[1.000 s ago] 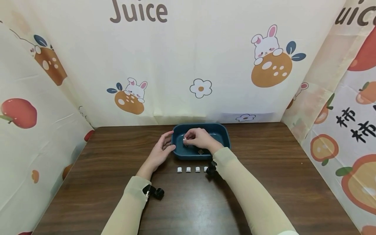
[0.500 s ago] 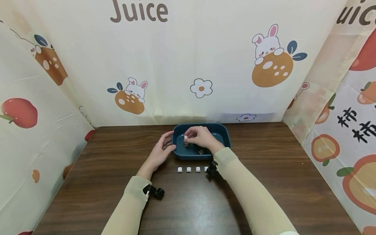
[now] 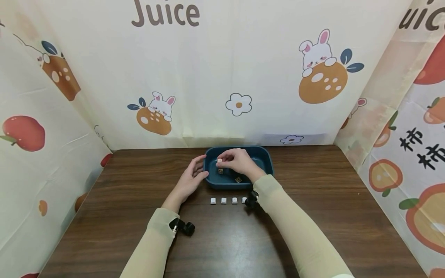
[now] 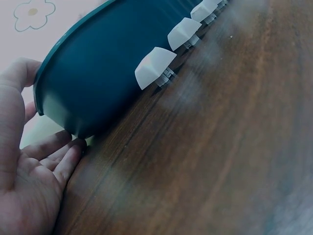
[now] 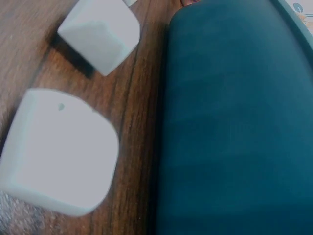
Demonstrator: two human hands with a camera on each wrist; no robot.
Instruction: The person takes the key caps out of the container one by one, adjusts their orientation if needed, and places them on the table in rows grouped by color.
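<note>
A dark teal tray stands near the table's back edge. My right hand reaches into its left half and pinches a small white keycap between thumb and fingers. Just below these fingertips is a small brownish square piece in the tray. Another dark square piece lies near the tray's front wall. At the tray's left end, my left hand rests with loosely bent fingers against the outer wall. The right wrist view does not show what the right hand pinches.
Several white keycaps stand in a row on the wooden table in front of the tray. Up close, a keycap shows a clear stem beneath it. A printed curtain hangs behind and at both sides.
The white keycap in my right fingers has risen slightly and turned, and the brownish piece beneath it now shows more clearly. My left hand has stayed at the tray's left end.
</note>
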